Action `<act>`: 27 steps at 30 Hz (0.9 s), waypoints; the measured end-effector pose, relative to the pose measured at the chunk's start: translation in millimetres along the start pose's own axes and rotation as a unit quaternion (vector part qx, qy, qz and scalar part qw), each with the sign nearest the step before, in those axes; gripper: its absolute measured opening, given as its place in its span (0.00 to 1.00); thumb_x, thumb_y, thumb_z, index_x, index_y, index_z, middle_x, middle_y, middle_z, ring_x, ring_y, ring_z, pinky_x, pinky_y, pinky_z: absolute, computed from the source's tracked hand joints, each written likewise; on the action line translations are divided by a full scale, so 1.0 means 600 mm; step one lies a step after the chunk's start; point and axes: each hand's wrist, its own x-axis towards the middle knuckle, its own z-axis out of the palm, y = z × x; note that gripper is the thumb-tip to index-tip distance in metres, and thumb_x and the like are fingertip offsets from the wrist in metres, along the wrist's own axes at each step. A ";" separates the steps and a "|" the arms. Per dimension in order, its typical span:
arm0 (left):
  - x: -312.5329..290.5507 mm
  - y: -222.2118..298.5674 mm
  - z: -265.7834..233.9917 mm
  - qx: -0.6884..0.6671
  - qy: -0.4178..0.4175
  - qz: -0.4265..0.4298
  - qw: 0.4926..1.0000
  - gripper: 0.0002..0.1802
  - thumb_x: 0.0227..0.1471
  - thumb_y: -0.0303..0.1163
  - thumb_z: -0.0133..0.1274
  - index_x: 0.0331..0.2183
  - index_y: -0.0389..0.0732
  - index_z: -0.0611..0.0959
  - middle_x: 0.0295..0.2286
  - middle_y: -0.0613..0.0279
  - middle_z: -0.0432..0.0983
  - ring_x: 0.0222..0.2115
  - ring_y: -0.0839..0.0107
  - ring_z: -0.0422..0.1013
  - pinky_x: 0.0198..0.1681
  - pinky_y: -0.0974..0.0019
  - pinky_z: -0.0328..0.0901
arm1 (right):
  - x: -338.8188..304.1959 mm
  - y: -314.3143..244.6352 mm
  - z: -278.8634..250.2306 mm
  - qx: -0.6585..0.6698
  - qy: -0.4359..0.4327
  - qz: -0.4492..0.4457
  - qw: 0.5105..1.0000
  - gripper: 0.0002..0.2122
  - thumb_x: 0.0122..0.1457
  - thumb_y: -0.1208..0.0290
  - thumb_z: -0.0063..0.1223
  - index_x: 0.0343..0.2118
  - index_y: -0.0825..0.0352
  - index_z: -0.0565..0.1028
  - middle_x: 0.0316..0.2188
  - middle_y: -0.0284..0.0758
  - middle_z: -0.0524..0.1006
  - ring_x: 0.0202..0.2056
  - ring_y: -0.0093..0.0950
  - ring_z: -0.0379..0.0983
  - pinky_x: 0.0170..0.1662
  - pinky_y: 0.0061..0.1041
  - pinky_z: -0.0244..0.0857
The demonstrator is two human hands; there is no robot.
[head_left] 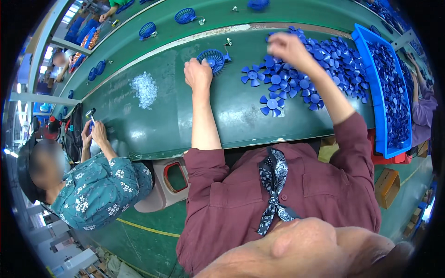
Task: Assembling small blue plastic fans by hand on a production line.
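A round blue fan housing [213, 59] with slatted sides lies on the green work table, its hollow side up and a small white connector [228, 42] on a wire beside it. The fingers of my left hand [198, 74] are closed at the housing's left rim. My right hand [288, 47], smeared by motion, hovers at the far left part of a heap of blue fan blades [320, 58]; whether it holds anything I cannot make out. Single blue fan blades [272, 104] lie at the near left border of the heap.
A small pile of clear plastic pieces [144, 90] lies to the left. A blue tray [380, 99] full of small blue parts stands at the right. Beyond the table, a green conveyor [250, 14] bears more housings. At my left, a co-worker [99, 185] holds a hammer [91, 114].
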 end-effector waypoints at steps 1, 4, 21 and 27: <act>0.001 -0.005 -0.001 -0.021 -0.028 -0.010 0.999 0.17 0.50 0.39 0.52 0.37 0.34 0.78 0.36 0.45 0.74 0.39 0.49 0.71 0.45 0.50 0.64 | -0.039 -0.035 0.009 -0.090 -0.039 -0.043 0.994 0.12 0.51 0.71 0.55 0.37 0.70 0.74 0.22 0.32 0.73 0.23 0.21 0.69 0.29 0.22 0.66; 0.000 -0.002 0.008 -0.139 0.003 -0.025 0.990 0.15 0.52 0.36 0.50 0.36 0.33 0.77 0.29 0.44 0.76 0.33 0.50 0.73 0.41 0.51 0.65 | -0.150 -0.105 0.034 -0.276 -0.186 -0.042 0.942 0.15 0.46 0.72 0.57 0.39 0.66 0.73 0.30 0.40 0.73 0.35 0.40 0.72 0.36 0.35 0.68; -0.084 0.096 -0.002 -0.678 -0.372 -0.133 0.620 0.24 0.57 0.50 0.46 0.39 0.36 0.76 0.32 0.58 0.77 0.32 0.69 0.76 0.34 0.65 0.73 | -0.114 -0.161 0.029 -0.087 -0.031 -0.059 0.994 0.15 0.47 0.68 0.61 0.37 0.67 0.74 0.27 0.39 0.73 0.28 0.35 0.72 0.29 0.31 0.66; -0.108 0.123 -0.015 -0.671 -0.382 -0.104 0.627 0.22 0.58 0.51 0.45 0.38 0.40 0.77 0.28 0.66 0.75 0.27 0.77 0.73 0.31 0.71 0.71 | -0.072 -0.120 0.049 -0.264 0.058 -0.101 0.957 0.15 0.47 0.68 0.60 0.39 0.63 0.72 0.30 0.37 0.69 0.31 0.38 0.72 0.29 0.36 0.68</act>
